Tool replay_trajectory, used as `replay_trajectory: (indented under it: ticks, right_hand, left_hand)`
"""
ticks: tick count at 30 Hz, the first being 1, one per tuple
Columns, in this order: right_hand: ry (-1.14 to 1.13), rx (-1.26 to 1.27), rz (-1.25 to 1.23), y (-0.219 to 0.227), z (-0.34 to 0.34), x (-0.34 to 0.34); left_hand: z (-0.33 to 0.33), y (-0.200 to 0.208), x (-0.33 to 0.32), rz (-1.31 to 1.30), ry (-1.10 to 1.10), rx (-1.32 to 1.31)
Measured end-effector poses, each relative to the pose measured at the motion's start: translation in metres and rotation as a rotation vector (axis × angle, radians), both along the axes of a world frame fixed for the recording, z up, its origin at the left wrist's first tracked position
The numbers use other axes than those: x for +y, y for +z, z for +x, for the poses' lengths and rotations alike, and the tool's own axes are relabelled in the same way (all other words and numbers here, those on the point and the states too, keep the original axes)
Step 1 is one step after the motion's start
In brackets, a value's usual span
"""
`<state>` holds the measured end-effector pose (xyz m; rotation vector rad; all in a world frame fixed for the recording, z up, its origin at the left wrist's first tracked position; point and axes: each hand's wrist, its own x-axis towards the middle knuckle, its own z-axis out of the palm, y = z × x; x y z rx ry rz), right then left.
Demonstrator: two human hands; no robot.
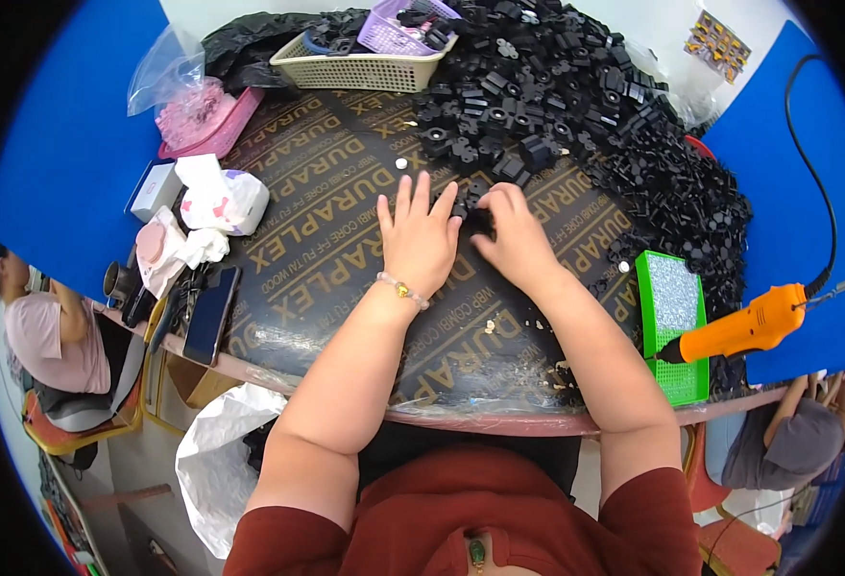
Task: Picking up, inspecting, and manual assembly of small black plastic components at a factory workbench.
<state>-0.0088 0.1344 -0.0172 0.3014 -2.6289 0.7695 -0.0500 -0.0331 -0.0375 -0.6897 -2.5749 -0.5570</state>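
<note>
Fingers (pixel 514 197) at small black parts (pixel 470 198)

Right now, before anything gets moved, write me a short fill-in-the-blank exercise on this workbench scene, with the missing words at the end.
1. The corded electric screwdriver has an ____ body.
2. The beaded bracelet is on the person's ____ wrist.
3. The tray holding small silvery pieces is ____.
4. The plastic parts between the left hand and right hand are ____.

Missing words: orange; left; green; black.
</note>
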Motion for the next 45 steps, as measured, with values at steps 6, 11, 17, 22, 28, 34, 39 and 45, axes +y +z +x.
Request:
replay_trajectory:
  ticks: [6, 11, 17, 22, 28, 34, 39, 45]
  right_hand:
    - [-0.058, 0.18, -0.092, 0.005, -0.038, 0.006]
    - [-0.261, 0.045, 0.283, -0.007, -0.063, 0.04]
    - [-0.125, -0.271, 0.28, 0.016, -0.032, 0.032]
    - [0.054, -0.416, 0.192, 0.04, 0.027, 0.038]
    - [-0.096, -0.436, 0.172, 0.047, 0.076, 0.033]
    - [-0.148, -0.424, 0.086, 0.051, 0.081, 0.027]
    - [-0.127, -0.393, 0.114, 0.047, 0.076, 0.022]
    - [-0.1, -0.36, 0.094, 0.039, 0.079, 0.032]
  left_hand:
    - [-0.001, 0.011, -0.003, 0.056, 0.068, -0.032]
    - [0.004, 0.02, 0.004, 0.189, 0.007, 0.024]
    - [0.011, 0.024, 0.002, 0.343, -0.106, 0.026]
    - [0.023, 0.029, 0.008, 0.385, -0.158, 0.089]
    - [0.011, 0.084, -0.034, 0.488, 0.007, 0.109]
    - [-0.063, 0.108, -0.158, -0.139, 0.614, 0.073]
    - [-0.104, 0.041, -0.238, -0.446, 0.681, -0.026]
    - [-0.115, 0.084, -0.284, -0.329, 0.455, 0.342]
